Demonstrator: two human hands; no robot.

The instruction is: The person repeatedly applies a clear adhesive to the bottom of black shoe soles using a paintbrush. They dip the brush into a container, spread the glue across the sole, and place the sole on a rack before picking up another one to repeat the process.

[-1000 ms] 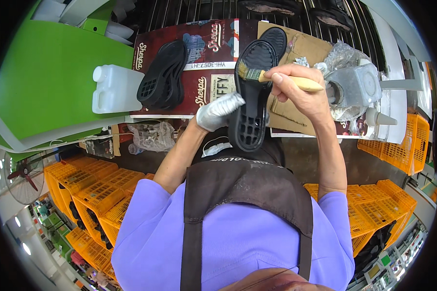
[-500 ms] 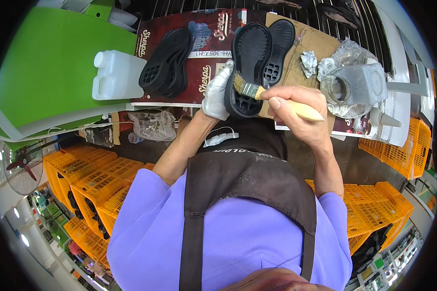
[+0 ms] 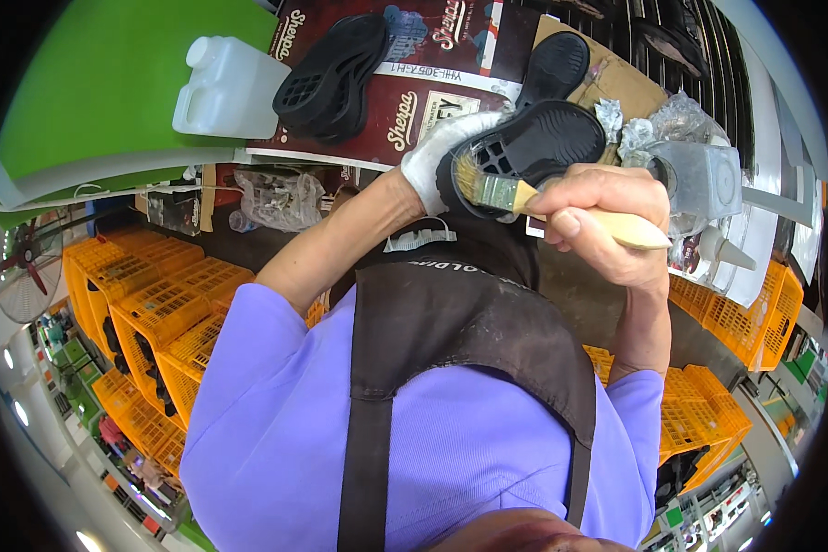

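Observation:
My left hand [image 3: 437,155], in a white glove, grips a black shoe sole [image 3: 561,138] by its heel end, fingers partly hidden behind it. The sole lies slantwise, its toe pointing to the right and a grid of square hollows showing at the heel. My bare right hand [image 3: 612,216] is closed round the pale wooden handle of a paintbrush [image 3: 500,193]. Its bristles touch the heel rim near my left hand. Just beyond, another black sole [image 3: 557,66] rests on the cardboard. More black soles [image 3: 333,78] are stacked to the left.
A white plastic jug [image 3: 230,87] stands at the left on the green surface. On the right are a clear container [image 3: 704,179], crumpled foil and plastic wrap, and a white nozzle bottle [image 3: 722,248]. Orange crates [image 3: 166,299] stand below on both sides; a slatted rack [image 3: 607,37] lies behind.
The held sole has turned from upright to slanting, its toe now to the right. My right hand and the brush have shifted a little right, and the bristles stay at the heel edge.

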